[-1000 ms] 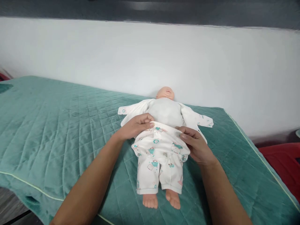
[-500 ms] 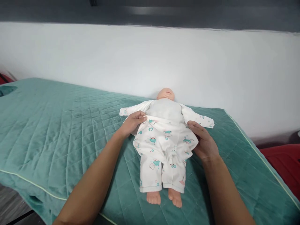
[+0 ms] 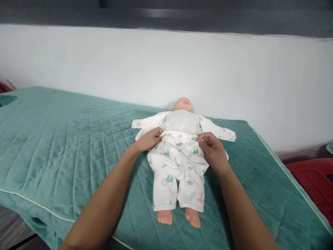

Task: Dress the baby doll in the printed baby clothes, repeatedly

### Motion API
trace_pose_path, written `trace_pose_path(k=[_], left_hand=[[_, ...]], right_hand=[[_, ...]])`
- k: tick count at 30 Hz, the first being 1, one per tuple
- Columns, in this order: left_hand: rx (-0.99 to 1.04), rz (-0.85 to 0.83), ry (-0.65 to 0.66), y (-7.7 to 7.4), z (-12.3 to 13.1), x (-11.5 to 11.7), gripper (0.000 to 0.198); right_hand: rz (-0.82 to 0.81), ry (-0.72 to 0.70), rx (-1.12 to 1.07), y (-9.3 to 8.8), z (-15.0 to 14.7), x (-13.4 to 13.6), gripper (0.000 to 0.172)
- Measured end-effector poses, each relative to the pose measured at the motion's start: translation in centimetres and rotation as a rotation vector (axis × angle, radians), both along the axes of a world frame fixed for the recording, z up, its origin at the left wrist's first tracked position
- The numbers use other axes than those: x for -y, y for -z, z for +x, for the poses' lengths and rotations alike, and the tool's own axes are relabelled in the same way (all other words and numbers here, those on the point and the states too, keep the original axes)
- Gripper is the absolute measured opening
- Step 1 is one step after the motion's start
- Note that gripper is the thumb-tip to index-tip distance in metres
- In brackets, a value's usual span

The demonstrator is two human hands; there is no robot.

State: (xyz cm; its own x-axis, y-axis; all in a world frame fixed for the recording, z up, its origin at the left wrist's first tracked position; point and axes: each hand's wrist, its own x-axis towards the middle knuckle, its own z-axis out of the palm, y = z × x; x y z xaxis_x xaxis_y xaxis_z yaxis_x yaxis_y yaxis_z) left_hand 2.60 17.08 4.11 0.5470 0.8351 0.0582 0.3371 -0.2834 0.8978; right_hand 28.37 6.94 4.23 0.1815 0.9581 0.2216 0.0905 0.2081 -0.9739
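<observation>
A baby doll lies on its back, head toward the wall and bare feet toward me. It wears white printed pants and a white long-sleeved top spread apart, its pale torso showing between the sides. My left hand pinches the pants' waistband at the left hip. At the other hip my right hand has thumb and fingers closed on the waistband edge. A bit of white cloth shows behind my right hand.
A green quilted cover with pale piping lies under the doll. Behind it rises a white wall with a dark band above. A red chair-like object stands beyond the right edge.
My right hand has moved inward to the left and now grips the waistband. The waistband is drawn narrower across the belly, and the doll's legs have shifted slightly left.
</observation>
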Motion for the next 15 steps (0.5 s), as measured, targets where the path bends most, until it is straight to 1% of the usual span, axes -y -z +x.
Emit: trace_pose_path(k=[2,5,10,12,15], left_hand=[[-0.041,0.027,0.002,0.0,0.1,0.1,0.009],[-0.098,0.068,-0.038,0.1,0.4,0.1,0.009],[-0.135,0.055,-0.066,0.2,0.7,-0.1,0.007],[-0.148,0.060,-0.081,0.3,0.8,0.0,0.006],[-0.142,0.079,-0.121,0.3,0.9,0.3,0.005]], right_hand=[[0.012,0.036,0.070,0.2,-0.2,-0.2,0.014],[0.037,0.093,0.124,0.3,-0.5,-0.2,0.012],[0.101,0.156,0.243,-0.1,-0.7,-0.1,0.007],[0.139,0.162,0.324,-0.6,-1.0,0.0,0.008],[0.163,0.126,0.413,-1.2,-1.4,0.3,0.012]])
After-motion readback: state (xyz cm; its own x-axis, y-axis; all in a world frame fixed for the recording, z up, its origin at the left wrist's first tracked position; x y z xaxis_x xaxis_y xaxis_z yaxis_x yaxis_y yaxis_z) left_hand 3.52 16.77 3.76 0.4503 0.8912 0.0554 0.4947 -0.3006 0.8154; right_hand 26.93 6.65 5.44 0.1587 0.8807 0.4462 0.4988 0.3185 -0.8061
